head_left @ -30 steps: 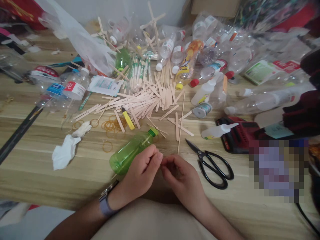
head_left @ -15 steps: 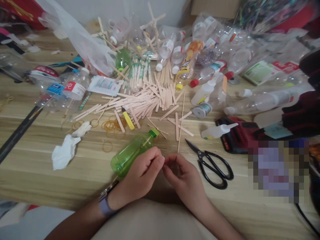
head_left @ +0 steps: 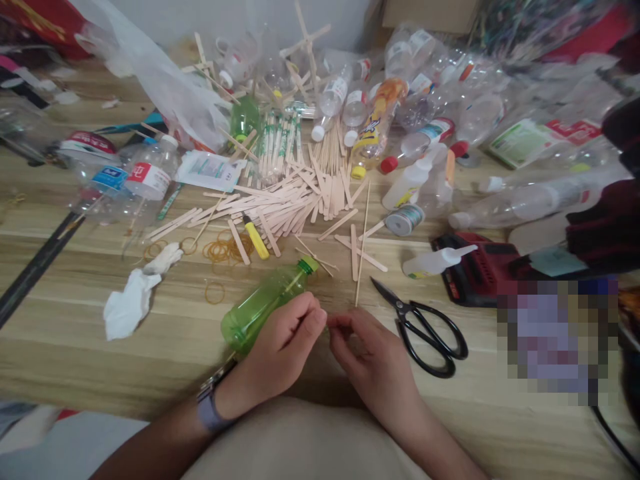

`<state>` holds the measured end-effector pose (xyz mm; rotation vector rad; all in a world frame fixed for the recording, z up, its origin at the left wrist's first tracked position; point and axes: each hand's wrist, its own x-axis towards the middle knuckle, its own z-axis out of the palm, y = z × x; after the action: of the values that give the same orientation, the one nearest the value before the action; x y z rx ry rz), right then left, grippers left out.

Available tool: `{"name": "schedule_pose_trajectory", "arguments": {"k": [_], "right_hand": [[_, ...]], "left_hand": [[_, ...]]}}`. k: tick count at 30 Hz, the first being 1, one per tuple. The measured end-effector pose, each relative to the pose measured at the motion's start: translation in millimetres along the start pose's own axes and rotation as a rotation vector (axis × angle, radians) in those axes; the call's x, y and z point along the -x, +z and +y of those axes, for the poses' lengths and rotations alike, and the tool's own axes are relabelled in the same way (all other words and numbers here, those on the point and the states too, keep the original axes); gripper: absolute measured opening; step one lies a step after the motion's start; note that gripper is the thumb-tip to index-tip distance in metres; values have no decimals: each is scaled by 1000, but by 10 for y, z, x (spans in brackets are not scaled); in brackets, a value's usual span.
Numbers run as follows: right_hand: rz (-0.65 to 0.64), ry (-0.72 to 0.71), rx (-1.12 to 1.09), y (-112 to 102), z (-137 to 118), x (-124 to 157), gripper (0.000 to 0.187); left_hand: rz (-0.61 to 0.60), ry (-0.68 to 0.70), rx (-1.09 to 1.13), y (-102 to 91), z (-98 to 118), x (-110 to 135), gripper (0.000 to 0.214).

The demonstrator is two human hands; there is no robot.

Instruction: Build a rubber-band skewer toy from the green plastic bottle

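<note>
My left hand (head_left: 293,343) is closed in a pinch near the table's front edge, beside a green plastic bottle (head_left: 263,300) that lies tilted on the table with a thin stick inside it. What the left fingers hold, if anything, is too small to make out. My right hand (head_left: 370,353) is also pinched, its fingertips very near the left thumb; anything between them cannot be made out. Black-handled scissors (head_left: 417,330) lie to the right of my right hand. A thin bamboo skewer (head_left: 362,247) points down toward my right fingers.
Beyond the hands lie loose craft sticks (head_left: 290,203), rubber bands (head_left: 223,250) and a yellow-handled screwdriver (head_left: 256,240). A glue bottle (head_left: 435,263) and a red-black power tool (head_left: 475,267) are at the right. Crumpled tissue (head_left: 131,307) lies left. Several clear bottles (head_left: 334,97) crowd the back.
My right fingertips have drawn slightly away from my left thumb, leaving a small gap. The bottle and the other things on the table stay where they were.
</note>
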<state>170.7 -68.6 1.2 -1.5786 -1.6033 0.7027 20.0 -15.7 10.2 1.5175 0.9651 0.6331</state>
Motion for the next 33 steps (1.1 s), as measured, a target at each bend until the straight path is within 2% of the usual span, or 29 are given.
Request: {"name": "schedule_pose_trajectory", "arguments": {"k": [9, 14, 18, 21, 23, 26, 29, 33], "right_hand": [[-67, 139, -210, 8, -87, 8, 14], [-76, 308, -385, 24, -42, 4, 10], [-61, 377, -468, 22, -21, -10, 12], [-20, 380, -469, 19, -17, -19, 13], [30, 372, -438, 15, -14, -16, 12], [117, 328, -352, 2, -8, -1, 11], [175, 248, -257, -17, -6, 8, 9], [191, 174, -196, -28, -9, 13, 10]], "left_hand": [[201, 29, -90, 12, 38, -1, 33], [118, 21, 15, -15, 28, -13, 32], [97, -23, 63, -10, 43, -5, 22], [76, -23, 104, 12, 62, 24, 11], [63, 0, 80, 19, 81, 40, 15], [60, 63, -145, 11, 119, 43, 7], [67, 144, -376, -4, 151, 32, 10], [67, 199, -458, -13, 152, 36, 10]]}}
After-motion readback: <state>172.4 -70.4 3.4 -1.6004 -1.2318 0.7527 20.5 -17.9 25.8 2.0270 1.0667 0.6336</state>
